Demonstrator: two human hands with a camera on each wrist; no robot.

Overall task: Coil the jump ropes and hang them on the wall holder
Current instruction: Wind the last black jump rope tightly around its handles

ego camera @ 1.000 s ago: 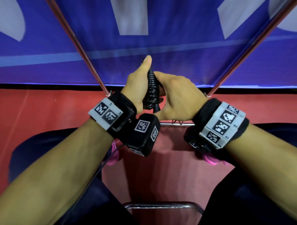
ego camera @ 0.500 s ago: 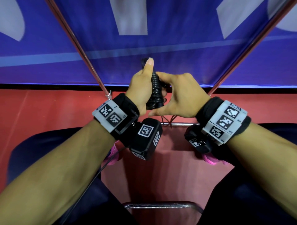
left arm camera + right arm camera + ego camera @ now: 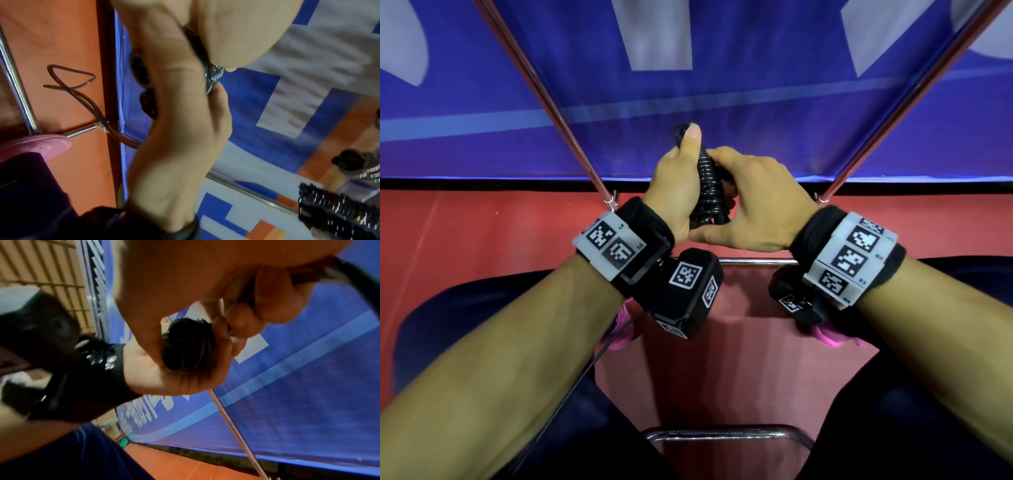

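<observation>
Rope (image 3: 708, 185), glossy black ridged coil, upright between both hands (image 3: 674, 192) (image 3: 760, 205).

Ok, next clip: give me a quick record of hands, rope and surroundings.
left hand: grips the coiled jump rope, thumb up along it
right hand: fingers curled round the same bundle
jump rope: black, wound tight, upright between the hands
loose cord: looped on the red floor
behind: blue banner
hung: not yet

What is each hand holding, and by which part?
Both hold the black coiled jump rope: the left hand grips its middle, thumb up along the top; the right hand wraps its other side.
</observation>
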